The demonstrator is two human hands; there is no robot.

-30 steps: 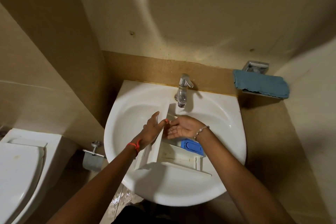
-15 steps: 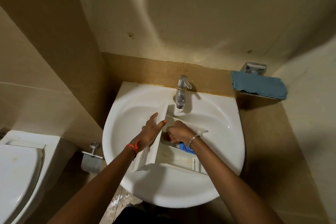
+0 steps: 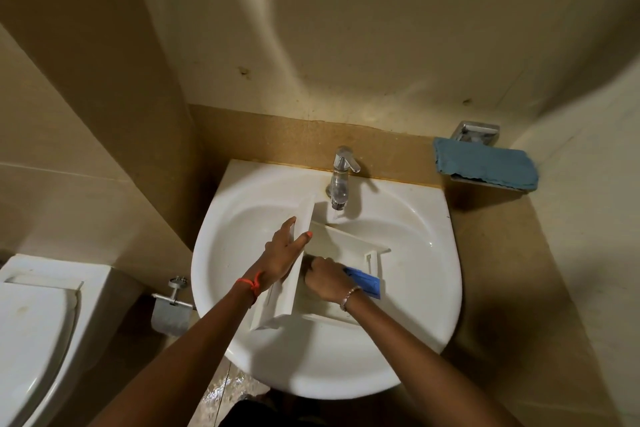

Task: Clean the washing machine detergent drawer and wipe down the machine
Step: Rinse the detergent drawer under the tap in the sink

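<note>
A white detergent drawer (image 3: pixel 346 246) lies tilted in the white sink (image 3: pixel 311 374), under the tap (image 3: pixel 341 180). My left hand (image 3: pixel 282 253) holds the drawer's front panel, fingers on its left face and thumb on its right. My right hand (image 3: pixel 327 279) is inside the drawer's near compartment with its fingers curled down against the bottom; nothing shows in it. A blue insert (image 3: pixel 365 281) sits in the drawer just right of that hand. No water is seen running from the tap.
A folded blue cloth (image 3: pixel 485 163) rests on a metal wall holder to the right of the sink. A toilet (image 3: pixel 34 322) stands at the left, with a paper-roll holder (image 3: pixel 171 308) on the wall between. Wet floor shows below the sink.
My right hand turned from palm-up and open to curled, and moved down and toward me inside the drawer. The left hand kept its hold on the front panel.
</note>
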